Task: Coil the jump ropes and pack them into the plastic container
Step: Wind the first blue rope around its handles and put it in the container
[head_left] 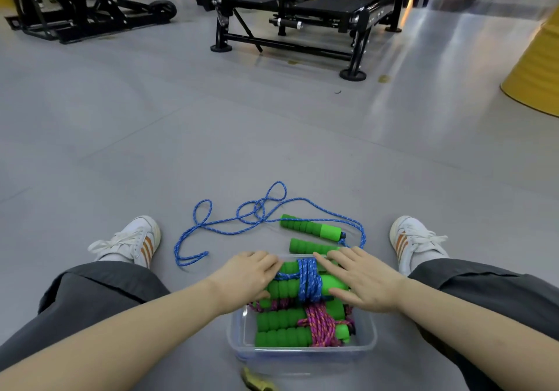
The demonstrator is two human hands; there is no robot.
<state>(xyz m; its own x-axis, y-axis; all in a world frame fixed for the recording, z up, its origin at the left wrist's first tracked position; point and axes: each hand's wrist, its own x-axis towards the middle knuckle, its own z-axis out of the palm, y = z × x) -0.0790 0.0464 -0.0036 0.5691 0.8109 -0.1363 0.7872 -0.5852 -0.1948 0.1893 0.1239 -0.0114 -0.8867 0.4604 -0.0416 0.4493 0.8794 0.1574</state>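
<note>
Blue rope bundle (308,281) in container (302,356), under left hand (252,277) and right hand (364,281)

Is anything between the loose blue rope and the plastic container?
Nothing visible on the floor. Its green handles lie just beyond the container; the left hand and right hand rest on a coiled blue rope inside.

Surface: grey floor (151,136), smooth, faint seams, glare at far right.
Near centre: clear plastic container (302,357) set flat on it.
Just beyond container: blue jump rope (311,227), cord sprawled in loose loops, green foam handles (308,246) side by side.
Flanking: left sneaker (130,239), right sneaker (414,239).
Far: black gym frames (284,42); yellow column base (535,72).
Bottom edge: yellowish object (257,383), unidentifiable.
</note>
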